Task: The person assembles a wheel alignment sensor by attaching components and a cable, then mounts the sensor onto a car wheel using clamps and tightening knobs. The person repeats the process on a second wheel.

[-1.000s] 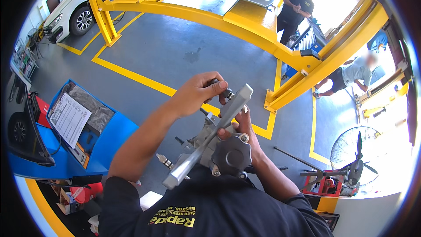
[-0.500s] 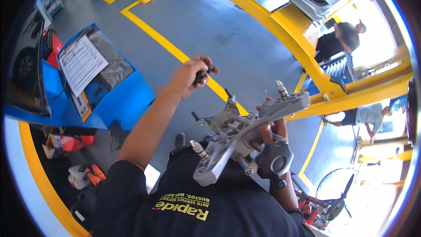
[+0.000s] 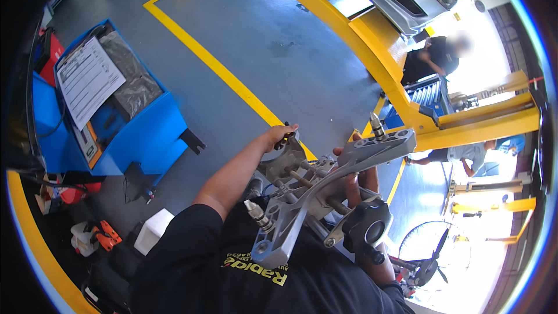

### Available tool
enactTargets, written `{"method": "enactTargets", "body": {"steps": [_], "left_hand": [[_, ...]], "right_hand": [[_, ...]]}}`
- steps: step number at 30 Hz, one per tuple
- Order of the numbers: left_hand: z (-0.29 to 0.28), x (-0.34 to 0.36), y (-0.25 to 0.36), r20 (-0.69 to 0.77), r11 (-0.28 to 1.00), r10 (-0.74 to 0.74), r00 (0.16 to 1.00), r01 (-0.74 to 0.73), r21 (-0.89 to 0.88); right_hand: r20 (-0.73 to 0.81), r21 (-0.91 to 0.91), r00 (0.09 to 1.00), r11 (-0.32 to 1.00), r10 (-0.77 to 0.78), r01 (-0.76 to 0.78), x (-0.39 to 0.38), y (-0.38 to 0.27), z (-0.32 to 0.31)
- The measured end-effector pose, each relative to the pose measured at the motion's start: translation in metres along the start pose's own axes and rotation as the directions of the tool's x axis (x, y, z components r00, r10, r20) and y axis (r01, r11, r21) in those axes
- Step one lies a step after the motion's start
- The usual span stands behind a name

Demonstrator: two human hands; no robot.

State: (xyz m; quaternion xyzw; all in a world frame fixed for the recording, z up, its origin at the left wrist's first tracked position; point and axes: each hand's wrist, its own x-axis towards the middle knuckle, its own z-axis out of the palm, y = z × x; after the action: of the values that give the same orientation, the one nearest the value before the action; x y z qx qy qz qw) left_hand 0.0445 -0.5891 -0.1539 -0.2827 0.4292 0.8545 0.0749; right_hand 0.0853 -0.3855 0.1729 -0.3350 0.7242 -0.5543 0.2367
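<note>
A grey metal wheel clamp, with silver-tipped fittings on its long bar, is held in front of my chest. My right hand grips it from below and behind, fingers curled around its body near a black star-shaped knob. My left hand is closed at the clamp's far left arm, around a small black piece. Whether that piece is fixed to the clamp or loose, I cannot tell. Part of the right palm is hidden by the metal bar.
To my left stands a blue cabinet with papers on top. A white box sits low beside me. A yellow lift post rises at right, with two people beyond it. Yellow lines cross the grey floor.
My left hand, closed on a small black piece, has moved down and right from open space to the clamp. My right hand still holds the clamp. The view has shifted.
</note>
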Motion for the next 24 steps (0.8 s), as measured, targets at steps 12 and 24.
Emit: {"method": "enactTargets", "body": {"steps": [12, 24], "left_hand": [[-0.010, 0.011, 0.005, -0.280, 0.935, 0.265, 0.923, -0.174, 0.310], [-0.143, -0.147, -0.032, -0.317, 0.984, -0.055, 0.947, 0.106, 0.146]], "right_hand": [[-0.001, 0.048, 0.999, 0.998, 0.035, -0.035, -0.013, 0.000, 0.007], [-0.049, 0.012, 0.998, 1.000, 0.026, -0.025, -0.013, 0.007, 0.012]]}}
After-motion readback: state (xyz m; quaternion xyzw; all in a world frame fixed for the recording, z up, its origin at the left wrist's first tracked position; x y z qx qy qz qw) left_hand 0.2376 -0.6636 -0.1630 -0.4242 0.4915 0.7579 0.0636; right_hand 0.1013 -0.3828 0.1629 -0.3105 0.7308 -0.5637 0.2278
